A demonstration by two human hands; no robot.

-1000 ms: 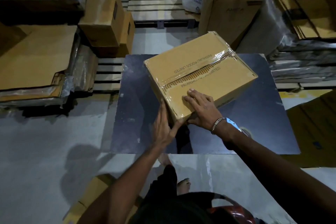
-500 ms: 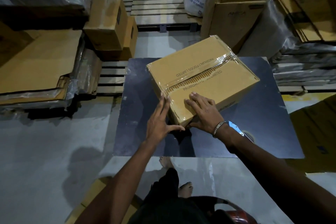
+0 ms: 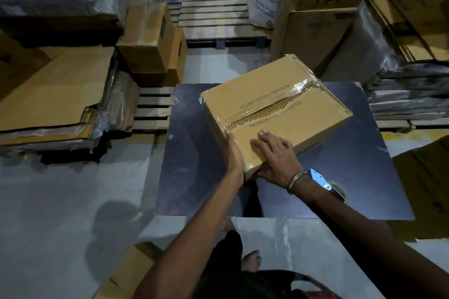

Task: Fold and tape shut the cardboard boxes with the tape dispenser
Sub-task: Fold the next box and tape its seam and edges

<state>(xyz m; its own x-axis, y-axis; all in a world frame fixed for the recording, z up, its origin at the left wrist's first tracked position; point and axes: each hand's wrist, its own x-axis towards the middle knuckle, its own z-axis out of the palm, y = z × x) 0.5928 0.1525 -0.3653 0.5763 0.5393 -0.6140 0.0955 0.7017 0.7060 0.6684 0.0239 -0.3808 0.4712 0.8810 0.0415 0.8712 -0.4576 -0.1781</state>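
A brown cardboard box (image 3: 274, 107) sits on a dark table (image 3: 352, 172), its top flaps closed with clear tape along the centre seam. My left hand (image 3: 233, 155) presses flat against the box's near left side, fingers straight. My right hand (image 3: 277, 155) lies flat on the top near the closest corner, fingers straight, thumb down the front face. A tape dispenser (image 3: 325, 183) with a blue blade guard lies on the table just behind my right wrist, partly hidden by the arm.
Flattened cardboard (image 3: 53, 94) is stacked at the left beside a wooden pallet (image 3: 153, 109). Sealed boxes (image 3: 148, 39) stand at the back left, tall boxes (image 3: 315, 7) at the back right. More cardboard (image 3: 427, 177) lies right of the table. My bare feet (image 3: 251, 260) stand below.
My left hand slid up the box's left side, pressing the tape end down, and now lies flat against it. The right hand stayed flat on top.
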